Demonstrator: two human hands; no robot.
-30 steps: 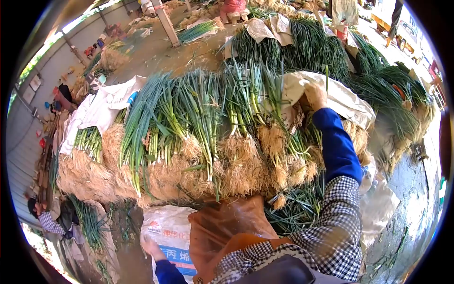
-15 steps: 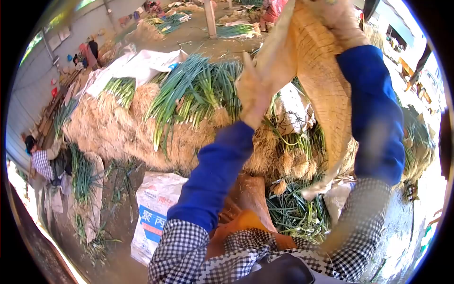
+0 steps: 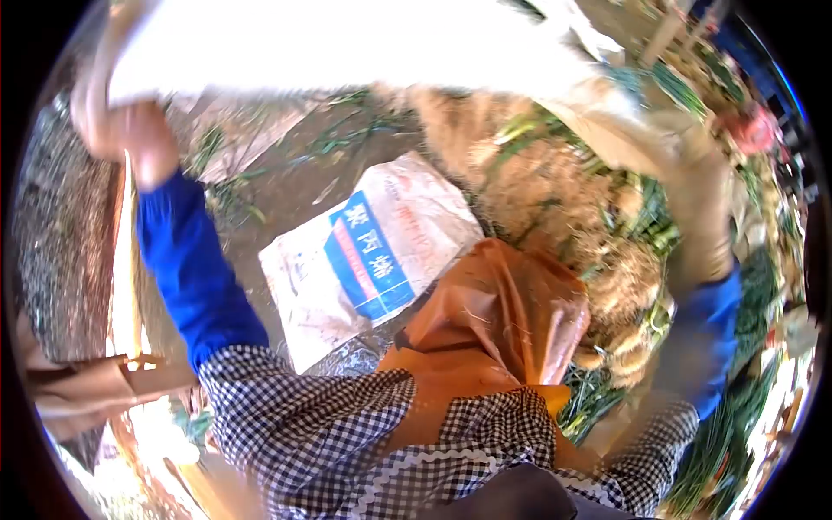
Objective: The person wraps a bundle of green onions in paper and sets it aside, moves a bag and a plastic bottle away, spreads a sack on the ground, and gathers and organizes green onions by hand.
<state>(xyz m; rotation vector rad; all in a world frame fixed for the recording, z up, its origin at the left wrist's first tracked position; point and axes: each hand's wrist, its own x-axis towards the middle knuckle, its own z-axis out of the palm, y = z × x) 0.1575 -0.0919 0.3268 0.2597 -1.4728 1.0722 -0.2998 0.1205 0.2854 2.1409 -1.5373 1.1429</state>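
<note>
A large woven sheet [image 3: 364, 48], washed out to white by glare, stretches across the top of the view between my two hands. My left hand [image 3: 130, 130], at the upper left, is closed around one end of it. At the right, my right hand [image 3: 698, 195] is smeared by motion, on the sheet's tan end. Below the sheet lies a heap of green onions [image 3: 529, 182], their shaggy pale roots facing me. The sheet hides the heap's far part.
A white printed sack [image 3: 373, 247] lies on the wet floor beside my orange apron [image 3: 503, 303]. More green onions [image 3: 728, 442] lie at the lower right. A pink-red shape [image 3: 752, 130] shows at the upper right. Brown cloth [image 3: 113, 390] is at the left.
My hands have moved far apart, the left one toward the left, spreading the sheet that hung bunched between them. My view has turned left and down, bringing the printed sack nearer the middle.
</note>
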